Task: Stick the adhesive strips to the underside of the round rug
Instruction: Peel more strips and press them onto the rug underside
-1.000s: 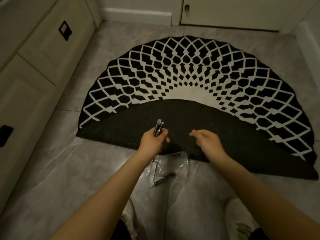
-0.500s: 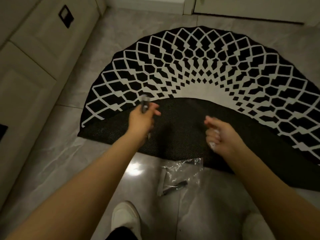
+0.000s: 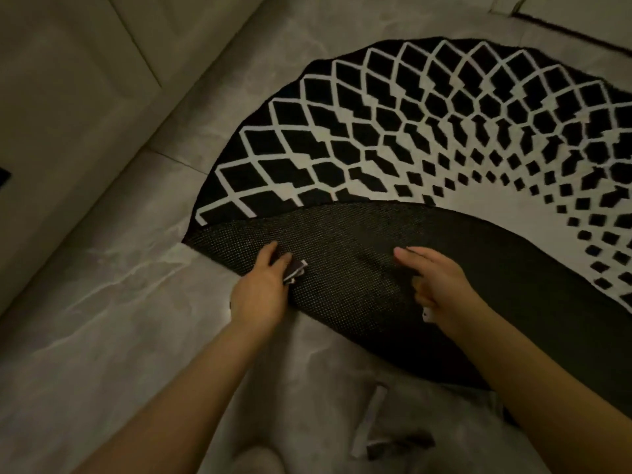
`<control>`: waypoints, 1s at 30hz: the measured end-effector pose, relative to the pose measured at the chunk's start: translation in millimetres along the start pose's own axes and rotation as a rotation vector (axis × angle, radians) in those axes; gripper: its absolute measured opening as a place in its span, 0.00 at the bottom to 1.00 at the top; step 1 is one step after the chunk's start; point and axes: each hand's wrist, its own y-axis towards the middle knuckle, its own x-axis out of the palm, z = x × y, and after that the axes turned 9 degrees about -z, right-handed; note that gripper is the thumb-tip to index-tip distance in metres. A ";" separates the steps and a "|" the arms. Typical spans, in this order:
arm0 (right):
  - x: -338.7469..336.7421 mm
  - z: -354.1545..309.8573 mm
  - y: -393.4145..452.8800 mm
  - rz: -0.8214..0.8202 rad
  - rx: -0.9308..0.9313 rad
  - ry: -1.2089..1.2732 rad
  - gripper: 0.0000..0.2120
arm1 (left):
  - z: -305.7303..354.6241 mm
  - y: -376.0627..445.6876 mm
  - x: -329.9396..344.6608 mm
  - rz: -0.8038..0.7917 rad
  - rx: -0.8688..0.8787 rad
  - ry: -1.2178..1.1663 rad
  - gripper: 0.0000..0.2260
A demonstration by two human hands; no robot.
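A round black-and-white patterned rug (image 3: pixel 427 131) lies on the grey marble floor (image 3: pixel 119 319), its near half folded over to bare the dark mesh underside (image 3: pixel 359 254). The left hand (image 3: pixel 260 292) pinches a small stack of dark adhesive strips (image 3: pixel 294 270) against it; the right hand (image 3: pixel 441 282), loosely open, rests alongside. No strip appears stuck yet.

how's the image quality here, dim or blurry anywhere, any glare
Head view: dim, warm light overall; the rug pattern smears toward the right edge; straight cabinet lines bow from the wide angle; a small glare spot on the floor tile beside the left hand; the plastic bag near the bottom is soft and blurred.
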 end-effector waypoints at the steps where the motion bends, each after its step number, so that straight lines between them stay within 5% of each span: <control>1: 9.0 -2.7 10.5 -0.007 0.007 -0.020 0.10 | -5.8 1.6 5.3 -0.065 -0.010 0.069 0.24; 5: 37.9 -15.4 43.2 -0.038 0.006 -0.114 0.07 | -9.6 5.2 16.7 -0.226 -0.061 0.158 0.28; 12: 91.4 -32.8 94.7 -0.116 -0.052 -0.268 0.07 | -13.8 12.4 14.2 -0.270 -0.035 0.222 0.29; 20: 116.5 -39.6 132.1 -0.242 -0.110 -0.506 0.04 | -27.1 9.5 26.0 0.072 0.128 0.327 0.27; 24: 121.0 -36.7 144.5 -0.204 -0.140 -0.628 0.05 | -24.5 12.0 18.8 0.025 0.100 0.271 0.25; 30: 129.0 -30.8 153.5 0.044 -0.263 -1.014 0.11 | -15.1 30.4 2.7 -0.303 0.003 0.239 0.25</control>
